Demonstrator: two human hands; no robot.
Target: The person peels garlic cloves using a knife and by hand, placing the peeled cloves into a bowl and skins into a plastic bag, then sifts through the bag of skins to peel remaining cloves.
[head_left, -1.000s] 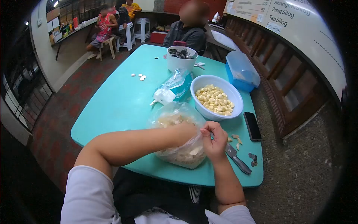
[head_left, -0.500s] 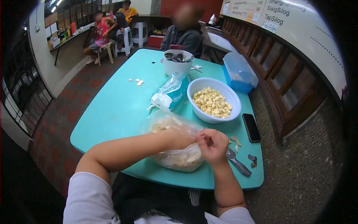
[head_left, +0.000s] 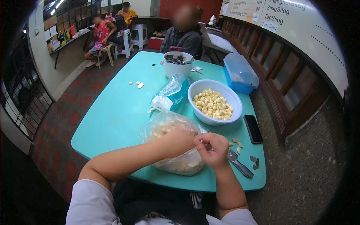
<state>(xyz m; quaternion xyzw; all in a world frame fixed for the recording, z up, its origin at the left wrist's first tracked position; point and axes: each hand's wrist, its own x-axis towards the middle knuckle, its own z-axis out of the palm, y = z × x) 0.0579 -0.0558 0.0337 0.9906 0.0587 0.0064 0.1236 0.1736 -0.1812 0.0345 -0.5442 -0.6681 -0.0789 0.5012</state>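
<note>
A clear plastic bag (head_left: 176,122) full of pale pieces that look like garlic cloves sits at the table's near edge. My left hand (head_left: 180,141) is at the bag's mouth, fingers curled, and whatever is in them is hidden. Close beside it, my right hand (head_left: 213,150) has thumb and fingers pinched at the bag's right rim. Beyond the hands, a light-blue bowl (head_left: 193,107) holds many peeled garlic cloves (head_left: 213,105). A knife (head_left: 240,165) lies right of my right hand, with a few loose cloves (head_left: 237,142) near its blade.
On the turquoise table (head_left: 108,116) are a teal-and-white plastic pack (head_left: 174,95), a white tub of cutlery (head_left: 178,69), a blue lidded box (head_left: 240,73), a phone (head_left: 253,128) and coins (head_left: 255,161). A person (head_left: 182,39) sits at the far end; a wall borders the right side.
My left hand has risen from deep inside the bag to its mouth, near my right hand. My right hand has shifted slightly left and down, still pinching at the rim.
</note>
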